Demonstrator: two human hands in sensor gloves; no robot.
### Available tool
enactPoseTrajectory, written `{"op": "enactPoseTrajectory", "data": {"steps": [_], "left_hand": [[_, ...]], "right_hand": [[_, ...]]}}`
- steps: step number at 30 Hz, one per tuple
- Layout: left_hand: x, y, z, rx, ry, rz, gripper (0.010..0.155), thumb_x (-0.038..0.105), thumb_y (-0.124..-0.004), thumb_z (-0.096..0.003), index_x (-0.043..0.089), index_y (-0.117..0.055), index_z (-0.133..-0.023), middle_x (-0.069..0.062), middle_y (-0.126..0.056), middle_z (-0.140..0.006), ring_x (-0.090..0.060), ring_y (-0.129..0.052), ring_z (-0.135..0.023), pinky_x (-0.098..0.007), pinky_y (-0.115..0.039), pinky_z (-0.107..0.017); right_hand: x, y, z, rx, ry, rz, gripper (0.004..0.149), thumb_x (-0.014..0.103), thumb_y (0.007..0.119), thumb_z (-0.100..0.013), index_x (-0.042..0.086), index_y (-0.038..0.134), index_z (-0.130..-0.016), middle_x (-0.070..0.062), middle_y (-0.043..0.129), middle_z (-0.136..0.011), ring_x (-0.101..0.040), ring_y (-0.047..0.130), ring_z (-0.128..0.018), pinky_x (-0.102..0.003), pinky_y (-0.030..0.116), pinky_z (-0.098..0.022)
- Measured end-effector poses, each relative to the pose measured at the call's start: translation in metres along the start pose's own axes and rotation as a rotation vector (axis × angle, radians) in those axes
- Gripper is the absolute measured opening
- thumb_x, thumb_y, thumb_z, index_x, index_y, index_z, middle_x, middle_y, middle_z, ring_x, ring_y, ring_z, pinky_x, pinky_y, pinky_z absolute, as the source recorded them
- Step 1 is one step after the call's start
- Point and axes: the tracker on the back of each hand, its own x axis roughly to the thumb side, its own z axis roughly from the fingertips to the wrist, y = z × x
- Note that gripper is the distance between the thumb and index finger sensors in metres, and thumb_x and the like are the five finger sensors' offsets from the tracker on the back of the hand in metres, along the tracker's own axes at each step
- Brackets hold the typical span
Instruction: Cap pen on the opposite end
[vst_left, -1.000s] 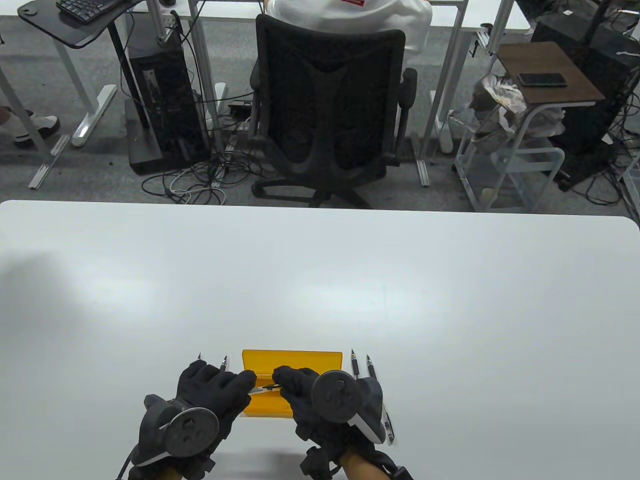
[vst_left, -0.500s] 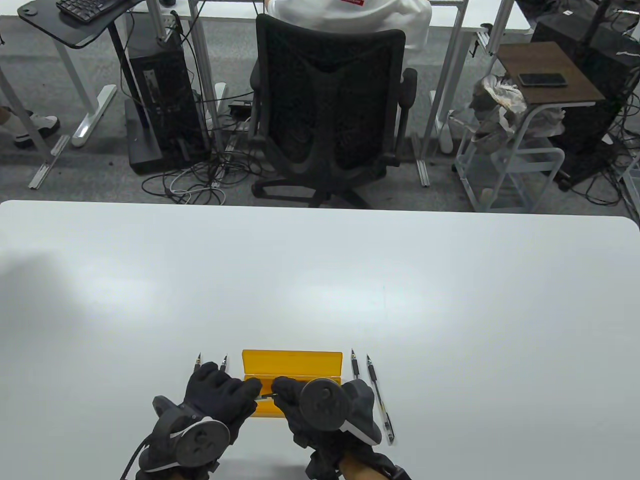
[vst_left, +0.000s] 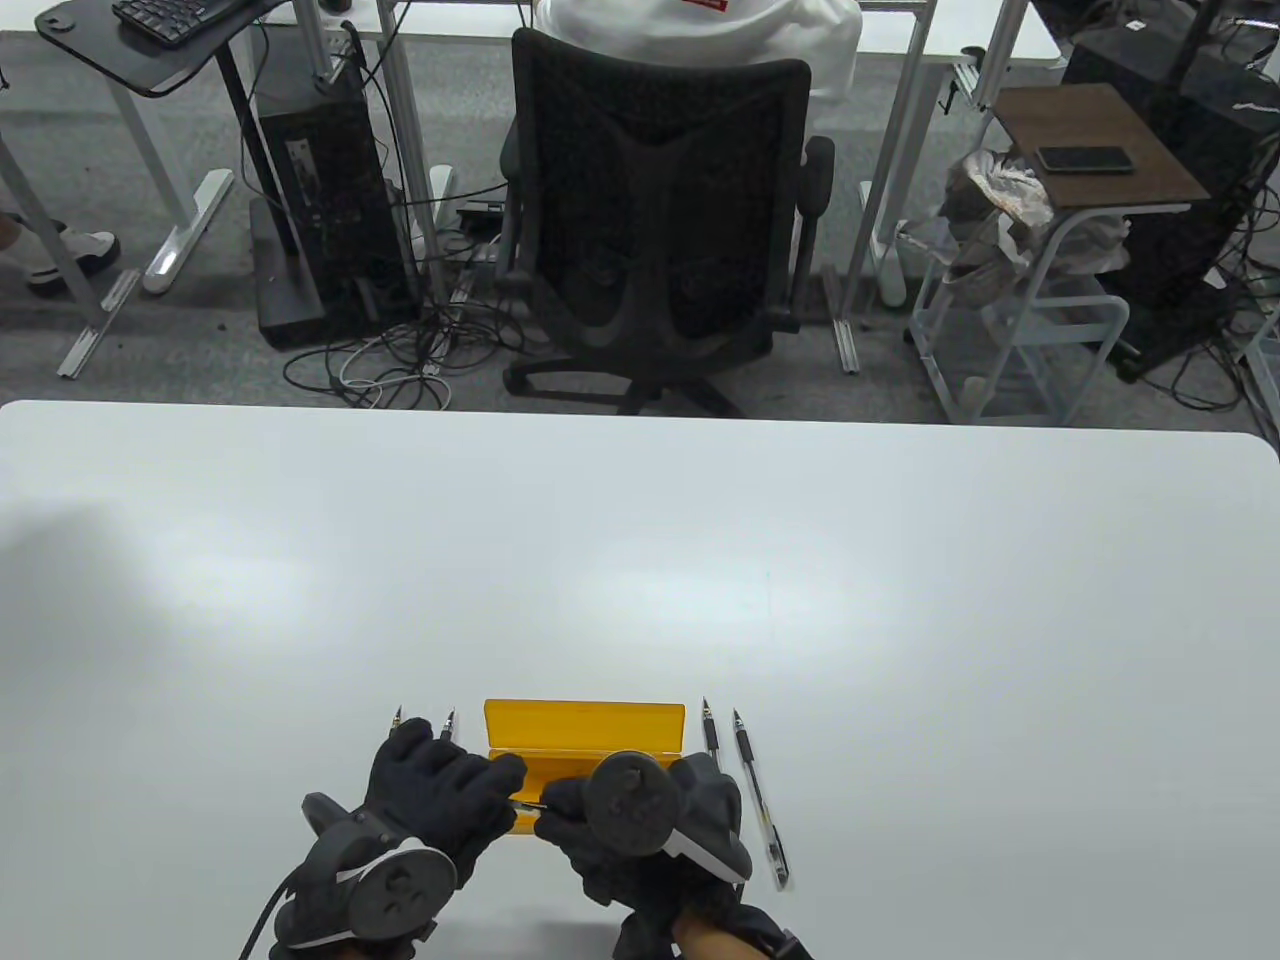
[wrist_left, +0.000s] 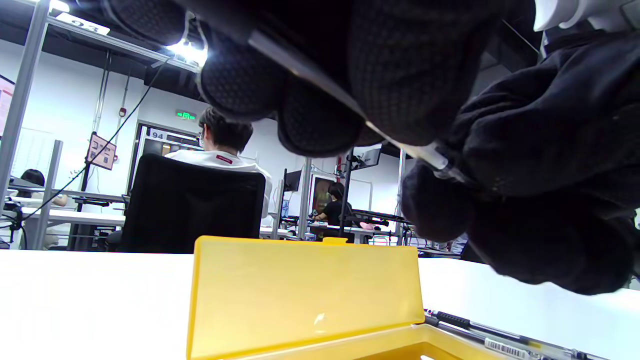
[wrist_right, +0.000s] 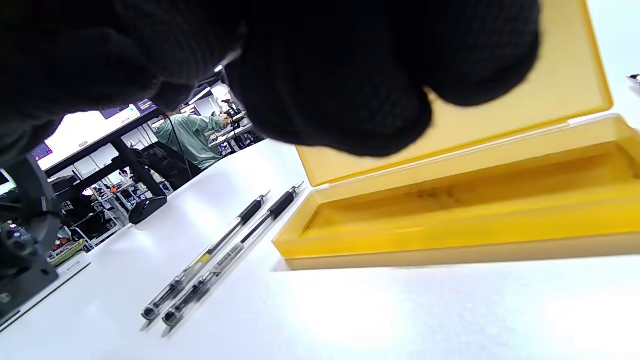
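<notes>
Above the yellow case (vst_left: 585, 722), left hand (vst_left: 430, 790) grips the pen (wrist_left: 350, 107); right hand (vst_left: 590, 825) apparently pinches its cap: align, push straight.

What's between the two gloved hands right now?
A clear-barrelled pen, gripped by left hand and right hand, spans the gap above the open yellow plastic case; the left wrist view shows it.

Both hands wear matt black knitted cloth gloves: left hand (vst_left: 440, 795), right hand (vst_left: 600, 835). Between them, the pen (wrist_left: 350, 107) has a clear glossy plastic barrel. Beneath them, the case (wrist_right: 450, 215) is translucent yellow plastic, and the table (vst_left: 640, 560) is smooth, white, faintly glossy.
</notes>
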Motion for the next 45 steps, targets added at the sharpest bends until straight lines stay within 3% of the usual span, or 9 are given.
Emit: {"op": "enactPoseTrajectory", "data": {"steps": [7,12,16,19,23,30,32,37,45], "left_hand": [[0.006,-0.002,0.001,-0.024,-0.036,0.018,0.051,0.032,-0.094,-0.0428,0.014,-0.088,-0.091,-0.01,-0.099,-0.079,-0.032,-0.087,-0.074,-0.069,-0.049,-0.072],[0.0,-0.005,0.002,-0.035,-0.004,0.058,0.053,0.035,-0.093,-0.0431,0.016,-0.086,-0.092,-0.009,-0.097,-0.082,-0.032,-0.085,-0.078,-0.069,-0.048,-0.072],[-0.007,-0.003,0.001,-0.01,0.059,0.001,0.065,0.04,-0.086,-0.0479,0.014,-0.07,-0.105,-0.014,-0.082,-0.099,-0.037,-0.071,-0.09,-0.071,-0.043,-0.072],[-0.019,0.002,0.006,0.023,0.129,0.038,0.068,0.042,-0.083,-0.0506,0.013,-0.063,-0.109,-0.017,-0.074,-0.105,-0.04,-0.065,-0.093,-0.072,-0.041,-0.071],[-0.029,0.001,0.009,0.015,0.194,0.093,0.066,0.042,-0.081,-0.0515,0.013,-0.064,-0.108,-0.018,-0.075,-0.104,-0.041,-0.066,-0.092,-0.072,-0.042,-0.07],[-0.024,-0.003,0.006,-0.018,0.181,0.075,0.065,0.042,-0.081,-0.0517,0.014,-0.065,-0.107,-0.017,-0.076,-0.104,-0.04,-0.068,-0.091,-0.072,-0.043,-0.071],[-0.024,-0.004,0.006,-0.017,0.183,0.074,0.065,0.042,-0.081,-0.0517,0.014,-0.065,-0.108,-0.017,-0.076,-0.104,-0.04,-0.068,-0.091,-0.072,-0.043,-0.07],[-0.028,-0.005,0.007,-0.031,0.199,0.08,0.064,0.042,-0.081,-0.0518,0.013,-0.066,-0.107,-0.017,-0.077,-0.103,-0.04,-0.069,-0.091,-0.072,-0.043,-0.07],[-0.03,-0.008,0.007,-0.049,0.212,0.095,0.064,0.042,-0.08,-0.0519,0.014,-0.066,-0.107,-0.017,-0.077,-0.103,-0.04,-0.069,-0.091,-0.072,-0.043,-0.07]], "right_hand": [[0.003,0.0,-0.001,0.04,-0.031,0.025,0.045,0.046,0.083,-0.038,0.024,0.094,-0.076,-0.004,0.097,-0.069,-0.019,0.099,-0.046,-0.041,0.085,-0.04],[0.004,0.003,-0.004,0.1,-0.041,-0.085,0.046,0.036,0.086,-0.038,0.018,0.091,-0.08,-0.007,0.097,-0.066,-0.01,0.097,-0.028,-0.035,0.087,-0.029],[-0.003,0.003,-0.008,0.152,0.028,-0.098,0.046,0.034,0.085,-0.04,0.012,0.091,-0.08,-0.011,0.097,-0.063,-0.008,0.096,-0.024,-0.034,0.087,-0.026],[-0.015,-0.004,-0.007,0.109,0.121,-0.012,0.047,0.034,0.083,-0.041,0.009,0.091,-0.081,-0.011,0.097,-0.061,-0.008,0.095,-0.022,-0.033,0.087,-0.024],[-0.03,-0.03,-0.001,-0.081,0.244,0.073,0.047,0.034,0.082,-0.043,0.007,0.09,-0.081,-0.012,0.099,-0.059,-0.008,0.096,-0.02,-0.033,0.086,-0.023],[-0.057,-0.048,0.006,-0.225,0.54,0.356,0.048,0.035,0.084,-0.043,0.008,0.089,-0.082,-0.011,0.101,-0.059,-0.009,0.097,-0.022,-0.034,0.087,-0.024],[-0.069,-0.046,0.005,-0.207,0.648,0.411,0.048,0.034,0.085,-0.043,0.007,0.089,-0.082,-0.012,0.101,-0.059,-0.01,0.097,-0.023,-0.035,0.087,-0.024],[-0.104,-0.027,0.003,-0.031,0.903,0.571,0.047,0.034,0.087,-0.043,0.006,0.091,-0.081,-0.013,0.103,-0.058,-0.008,0.098,-0.02,-0.033,0.088,-0.021],[-0.131,-0.018,0.011,0.148,1.065,0.594,0.047,0.033,0.088,-0.043,0.008,0.09,-0.083,-0.013,0.102,-0.064,-0.011,0.099,-0.025,-0.035,0.088,-0.024]]}}
